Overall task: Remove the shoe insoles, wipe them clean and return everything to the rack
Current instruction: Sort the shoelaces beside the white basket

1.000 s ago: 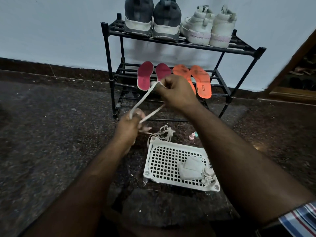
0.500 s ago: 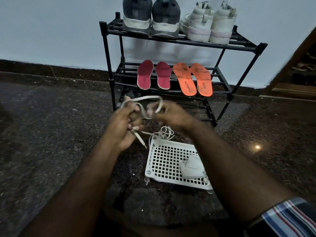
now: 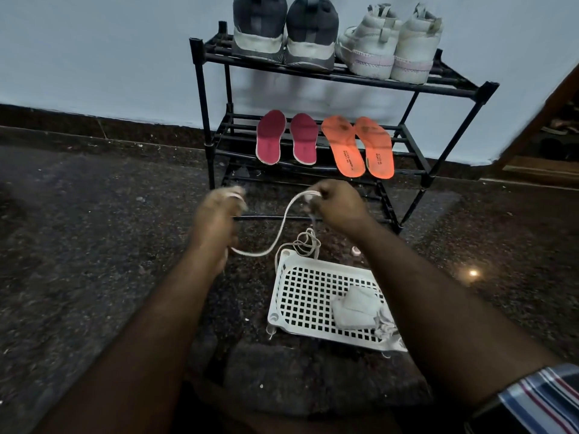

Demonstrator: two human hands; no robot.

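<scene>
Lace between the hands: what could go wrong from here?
1. The lace sags between left hand and right hand, close to the loose lace pile at the tray corner; the two might tangle.
2. The orange insoles overhang the middle shelf's front bar just above the hands; a raised hand could knock them off.
</scene>
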